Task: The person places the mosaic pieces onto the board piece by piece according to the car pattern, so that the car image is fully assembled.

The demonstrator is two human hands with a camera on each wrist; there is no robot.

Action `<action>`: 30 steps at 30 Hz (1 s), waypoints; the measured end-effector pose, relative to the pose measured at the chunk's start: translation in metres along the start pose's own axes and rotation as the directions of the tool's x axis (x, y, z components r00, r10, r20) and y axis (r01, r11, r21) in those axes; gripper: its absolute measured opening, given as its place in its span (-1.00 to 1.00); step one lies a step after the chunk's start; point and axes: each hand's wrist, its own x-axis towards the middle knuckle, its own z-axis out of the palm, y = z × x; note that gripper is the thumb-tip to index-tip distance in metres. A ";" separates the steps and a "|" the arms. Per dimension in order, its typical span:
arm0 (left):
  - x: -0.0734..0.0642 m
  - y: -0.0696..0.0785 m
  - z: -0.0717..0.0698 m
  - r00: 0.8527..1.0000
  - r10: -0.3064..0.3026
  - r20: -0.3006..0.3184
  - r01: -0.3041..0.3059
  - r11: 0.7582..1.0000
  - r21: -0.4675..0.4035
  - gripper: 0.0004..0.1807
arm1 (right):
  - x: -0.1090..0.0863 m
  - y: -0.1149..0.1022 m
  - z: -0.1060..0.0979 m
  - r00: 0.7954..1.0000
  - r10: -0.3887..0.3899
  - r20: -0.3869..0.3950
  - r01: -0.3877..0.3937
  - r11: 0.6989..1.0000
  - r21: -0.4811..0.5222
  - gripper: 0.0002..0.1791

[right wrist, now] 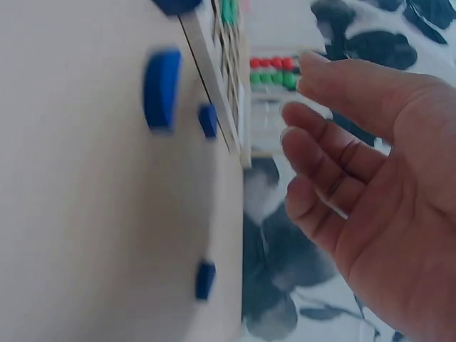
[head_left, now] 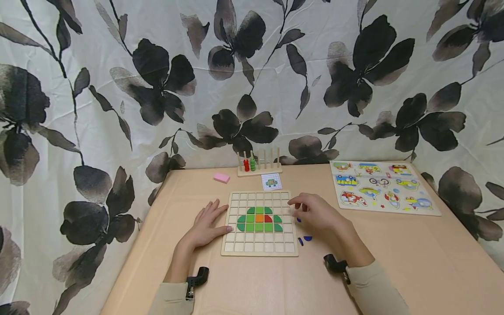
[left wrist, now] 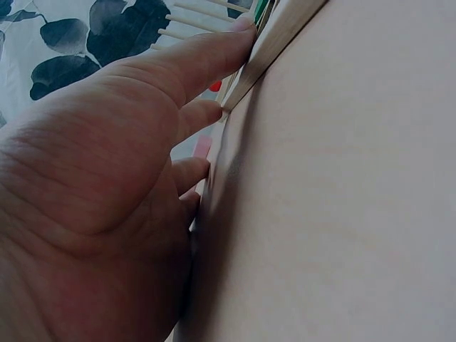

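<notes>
Board (head_left: 257,245), head view: on the worktop (head_left: 252,284) between left hand (head_left: 204,228) and right hand (head_left: 318,213), bearing coloured tiles (head_left: 259,226).
Hands: apart; left fingers straight, right loosely bent near the board's right edge.
Left wrist: thumb touching the board's edge.
Right wrist: blue pieces (right wrist: 162,89) on the worktop, beside the board.

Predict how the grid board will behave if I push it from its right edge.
The grid board should stay stiff, since its straight edges look wooden. It would probably slide rather than tip, as it lies flat on the table, though the left hand at its left edge may block it. The green pieces set in its cells could shift if jolted.
</notes>
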 end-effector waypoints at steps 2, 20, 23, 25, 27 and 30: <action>0.000 0.001 0.000 1.000 -0.003 0.002 0.003 1.000 -0.004 -0.07 | -0.002 0.006 -0.007 0.999 0.029 -0.032 -0.031 0.999 -0.044 -0.63; 0.001 0.000 0.001 1.000 -0.001 -0.003 0.001 1.000 0.006 -0.08 | -0.020 0.043 -0.036 0.966 0.238 0.101 -0.221 0.963 -0.155 -0.72; 0.001 0.000 0.001 1.000 -0.002 -0.003 0.002 1.000 0.005 -0.07 | -0.018 0.044 -0.034 0.970 0.221 0.105 -0.203 0.966 -0.161 -0.83; 0.001 0.000 0.001 1.000 -0.003 -0.002 0.003 1.000 0.002 -0.07 | -0.018 0.043 -0.033 0.971 0.214 0.108 -0.195 0.967 -0.162 -0.86; 0.001 0.000 0.001 1.000 -0.003 -0.001 0.003 1.000 0.002 -0.07 | -0.018 0.043 -0.033 0.972 0.208 0.111 -0.188 0.968 -0.165 -0.88; 0.001 0.000 0.001 1.000 -0.003 -0.002 0.003 1.000 0.001 -0.07 | -0.018 0.041 -0.032 0.973 0.204 0.108 -0.184 0.969 -0.167 -0.86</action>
